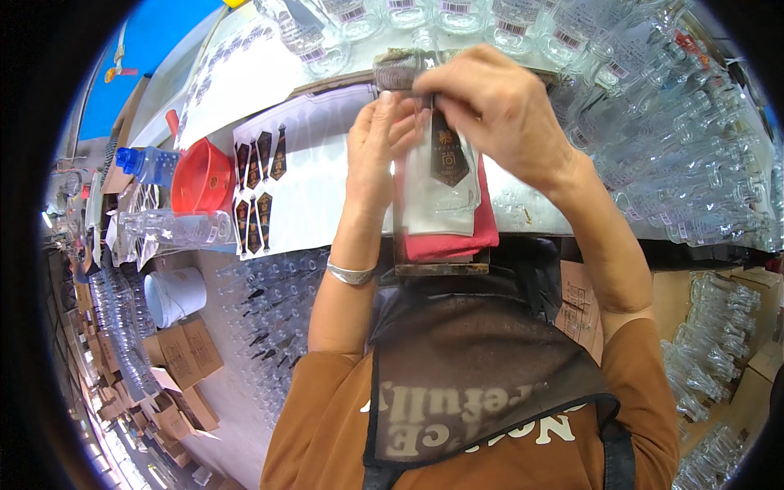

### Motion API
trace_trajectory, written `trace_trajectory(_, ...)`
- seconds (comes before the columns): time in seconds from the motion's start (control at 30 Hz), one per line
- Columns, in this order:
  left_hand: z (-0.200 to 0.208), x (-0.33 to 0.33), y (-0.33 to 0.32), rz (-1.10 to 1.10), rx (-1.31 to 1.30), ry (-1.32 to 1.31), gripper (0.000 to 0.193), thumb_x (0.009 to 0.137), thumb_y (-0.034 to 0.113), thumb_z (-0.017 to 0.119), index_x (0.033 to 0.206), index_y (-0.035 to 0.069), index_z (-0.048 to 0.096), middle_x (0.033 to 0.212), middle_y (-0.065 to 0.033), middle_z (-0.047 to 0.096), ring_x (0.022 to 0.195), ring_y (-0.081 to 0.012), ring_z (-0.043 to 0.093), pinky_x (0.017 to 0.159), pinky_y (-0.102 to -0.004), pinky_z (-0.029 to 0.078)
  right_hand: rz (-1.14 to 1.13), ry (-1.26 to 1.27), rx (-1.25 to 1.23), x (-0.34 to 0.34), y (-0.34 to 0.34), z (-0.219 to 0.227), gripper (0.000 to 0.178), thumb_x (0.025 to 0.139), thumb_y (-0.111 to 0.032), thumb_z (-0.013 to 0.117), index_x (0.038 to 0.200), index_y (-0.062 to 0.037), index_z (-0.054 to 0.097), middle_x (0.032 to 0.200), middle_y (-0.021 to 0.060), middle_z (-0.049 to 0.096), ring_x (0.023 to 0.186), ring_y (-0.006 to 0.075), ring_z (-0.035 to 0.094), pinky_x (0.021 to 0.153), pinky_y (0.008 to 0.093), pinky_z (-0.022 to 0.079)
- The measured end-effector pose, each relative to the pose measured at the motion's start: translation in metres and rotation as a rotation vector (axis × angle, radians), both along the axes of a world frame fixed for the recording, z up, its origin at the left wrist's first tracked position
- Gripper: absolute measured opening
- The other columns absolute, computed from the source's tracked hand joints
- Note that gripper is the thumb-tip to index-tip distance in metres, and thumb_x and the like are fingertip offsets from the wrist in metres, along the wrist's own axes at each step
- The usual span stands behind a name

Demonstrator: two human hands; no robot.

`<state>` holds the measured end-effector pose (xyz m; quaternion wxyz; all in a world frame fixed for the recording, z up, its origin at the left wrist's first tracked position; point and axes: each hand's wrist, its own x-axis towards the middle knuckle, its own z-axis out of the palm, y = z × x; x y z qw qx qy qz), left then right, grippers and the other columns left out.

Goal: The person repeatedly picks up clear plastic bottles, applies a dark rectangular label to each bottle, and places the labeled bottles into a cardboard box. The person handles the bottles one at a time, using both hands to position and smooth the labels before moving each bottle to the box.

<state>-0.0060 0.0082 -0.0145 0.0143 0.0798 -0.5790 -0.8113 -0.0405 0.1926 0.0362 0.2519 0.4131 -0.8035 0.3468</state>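
Note:
A clear glass bottle [469, 194] lies in front of me on a padded rest, its neck pointing away. A black tie-shaped label [447, 151] with gold print lies along its upper side. My right hand [506, 110], somewhat blurred, is closed in a pinch at the label's narrow top end, by the bottle neck. My left hand [377, 143] is beside the bottle's left side, fingers extended and partly apart. Whether its fingertips touch the glass I cannot make out. Beneath the bottle are a white cloth and a red cloth [486, 220]; a grey cloth roll [398, 69] supports the neck end.
A white sheet [314, 155] with several tie-shaped labels lies left, beside a red plastic basin [204, 175] and a blue-capped bottle [147, 163]. Many glass bottles [653, 163] crowd the table's right and far sides. A white bucket [175, 294] and cartons [184, 351] are on the floor.

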Motion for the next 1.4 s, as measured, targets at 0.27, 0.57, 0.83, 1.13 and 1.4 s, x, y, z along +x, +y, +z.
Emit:
trace_trajectory(0.27, -0.001, 0.032, -0.017, 0.07, -0.215, 0.025, 0.053, 0.105, 0.037, 0.056, 0.135, -0.006, 0.05, 0.13, -0.0202, 0.062, 0.116, -0.0253, 0.065, 0.095, -0.0355, 0.053, 0.156, -0.287, 0.347, 0.038, -0.009, 0.02, 0.021, 0.077, -0.006, 0.071, 0.098, -0.0056, 0.067, 0.085, 0.0123, 0.066, 0.079, 0.0275, 0.063, 0.075, 0.0386, 0.054)
trace_trajectory(0.57, -0.006, 0.067, -0.032, -0.141, -0.3, 0.157, 0.083, 0.084, 0.004, 0.071, 0.156, 0.001, 0.029, 0.154, -0.0179, 0.042, 0.142, -0.0279, 0.042, 0.112, -0.0425, 0.042, 0.331, -0.424, 0.165, 0.056, 0.007, 0.024, 0.022, 0.077, 0.0, 0.071, 0.098, -0.0062, 0.071, 0.097, 0.0094, 0.07, 0.089, 0.0268, 0.067, 0.081, 0.037, 0.055)
trace_trajectory(0.83, -0.016, 0.077, 0.007, -0.194, -0.928, 0.478, 0.112, 0.071, 0.008, 0.083, 0.157, -0.006, 0.014, 0.157, -0.0291, 0.031, 0.144, -0.0394, 0.036, 0.118, -0.0428, 0.032, 0.202, -0.249, -0.238, 0.027, 0.033, -0.025, 0.027, 0.078, 0.003, 0.071, 0.104, -0.0039, 0.068, 0.115, 0.012, 0.071, 0.103, 0.0237, 0.068, 0.086, 0.0346, 0.055)
trace_trajectory(1.13, -0.007, 0.073, 0.024, -0.117, -0.536, 0.394, 0.117, 0.074, 0.013, 0.089, 0.158, -0.004, 0.009, 0.151, -0.0244, 0.043, 0.139, -0.0331, 0.046, 0.112, -0.0423, 0.041, -0.028, -1.27, -0.497, 0.074, 0.058, -0.04, 0.038, 0.107, -0.029, 0.049, 0.113, 0.0003, 0.072, 0.094, 0.0049, 0.071, 0.088, 0.0109, 0.064, 0.079, 0.0257, 0.05)
trace_trajectory(1.4, -0.011, 0.074, 0.006, -0.051, -0.908, 0.552, 0.099, 0.077, 0.016, 0.085, 0.155, -0.003, 0.027, 0.159, -0.0274, 0.031, 0.145, -0.0408, 0.037, 0.118, -0.0442, 0.032, -0.094, -0.9, -0.236, 0.081, 0.037, -0.049, 0.036, 0.103, -0.027, 0.057, 0.121, 0.002, 0.068, 0.073, 0.0056, 0.067, 0.052, 0.0074, 0.049, 0.052, 0.0254, 0.039)
